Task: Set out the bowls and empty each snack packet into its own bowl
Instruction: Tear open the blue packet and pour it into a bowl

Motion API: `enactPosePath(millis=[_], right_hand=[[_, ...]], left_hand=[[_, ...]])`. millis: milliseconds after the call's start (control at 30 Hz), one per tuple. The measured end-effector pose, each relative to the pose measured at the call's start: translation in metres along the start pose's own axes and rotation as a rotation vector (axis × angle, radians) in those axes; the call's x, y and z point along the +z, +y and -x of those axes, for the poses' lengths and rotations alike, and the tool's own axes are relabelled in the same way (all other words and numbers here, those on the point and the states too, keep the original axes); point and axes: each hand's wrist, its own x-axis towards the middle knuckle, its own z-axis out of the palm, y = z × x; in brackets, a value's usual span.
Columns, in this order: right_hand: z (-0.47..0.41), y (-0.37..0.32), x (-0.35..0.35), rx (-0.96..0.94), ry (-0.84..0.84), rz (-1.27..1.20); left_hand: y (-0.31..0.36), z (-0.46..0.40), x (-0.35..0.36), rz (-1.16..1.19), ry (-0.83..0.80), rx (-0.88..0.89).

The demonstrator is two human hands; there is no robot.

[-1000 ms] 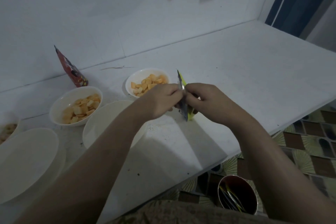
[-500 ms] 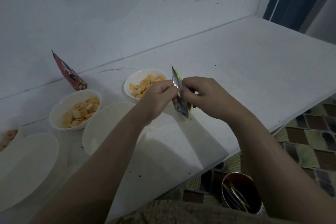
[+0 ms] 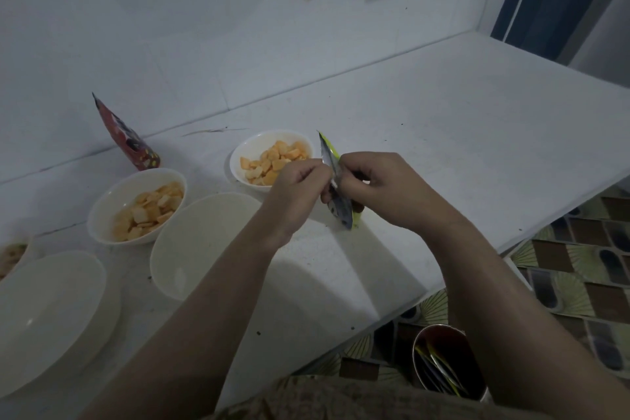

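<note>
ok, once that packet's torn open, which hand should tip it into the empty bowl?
Probably left. The left hand sits nearer the empty bowl, which lies to its left. Both hands pinch the packet, so the right hand would have to cross over.

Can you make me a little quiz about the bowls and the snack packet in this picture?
1. True or false: both hands pinch the yellow packet.
2. How many bowls clearly hold orange snacks? A) one B) two C) four
3. Fill in: the red packet stands against the ____.

Key: 1 true. 2 B: the far bowl and the left bowl; the near bowl is empty. 3 wall.
</note>
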Motion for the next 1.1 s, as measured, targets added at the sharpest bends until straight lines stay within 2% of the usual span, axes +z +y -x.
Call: enactPosePath(millis=[133,200,367,500,600,767,967,1100], right_hand=[[-0.005,-0.003,-0.004,0.011,0.033,0.027],[-0.007,-0.004,-0.004,-0.018,0.062,0.045],[-0.003,-0.002,-0.001,-0.082,0.056,0.079],[-0.006,-0.004,0.0,-0.037,0.056,0.156],[-0.009,-0.008,-0.004,-0.074,0.05,0.188],[-0.011,-0.008,0.005,-0.11,0.139,0.145],[-0.011,-0.002,0.002,-0.088,0.207,0.137],[-0.014,-0.005,0.003,-0.095,0.161,0.208]], left_hand=[[0.015,-0.005,-0.008,-0.16,-0.144,0.028],[0.019,-0.004,-0.01,-0.189,-0.167,0.007],[0.022,-0.005,-0.016,-0.232,-0.055,0.034],[0.02,-0.002,-0.015,-0.209,-0.119,0.055],[0.018,0.0,-0.016,-0.2,-0.157,0.07],[0.011,-0.002,-0.003,-0.113,0.01,0.106],[0.006,-0.004,0.0,-0.084,0.085,0.064],[0.012,-0.006,-0.004,-0.152,0.013,0.079]])
